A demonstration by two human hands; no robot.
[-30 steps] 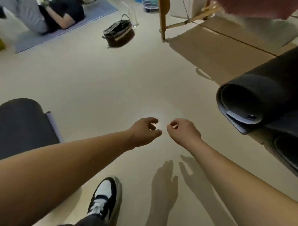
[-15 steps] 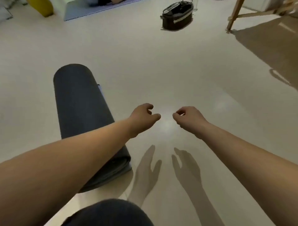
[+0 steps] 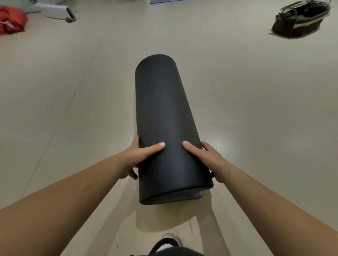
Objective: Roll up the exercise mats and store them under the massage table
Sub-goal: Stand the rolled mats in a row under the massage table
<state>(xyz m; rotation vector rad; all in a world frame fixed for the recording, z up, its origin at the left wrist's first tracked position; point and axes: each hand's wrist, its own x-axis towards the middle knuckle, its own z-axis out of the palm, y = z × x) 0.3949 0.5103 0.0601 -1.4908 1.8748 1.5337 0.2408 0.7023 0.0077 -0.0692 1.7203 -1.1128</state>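
Both hands (image 3: 144,157) now around rolled mat (image 3: 164,118)

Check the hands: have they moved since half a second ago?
Yes. Both were open above bare floor beside the rolled mat; now the left hand and right hand clasp its near end.

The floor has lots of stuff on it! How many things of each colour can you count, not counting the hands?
Black: 3, the rolled mat held between the left hand and right hand, the bag, the shoe
Red: 1, the bundle
White: 1, an object I cannot identify
Blue: 1, a mat edge
Total: 6
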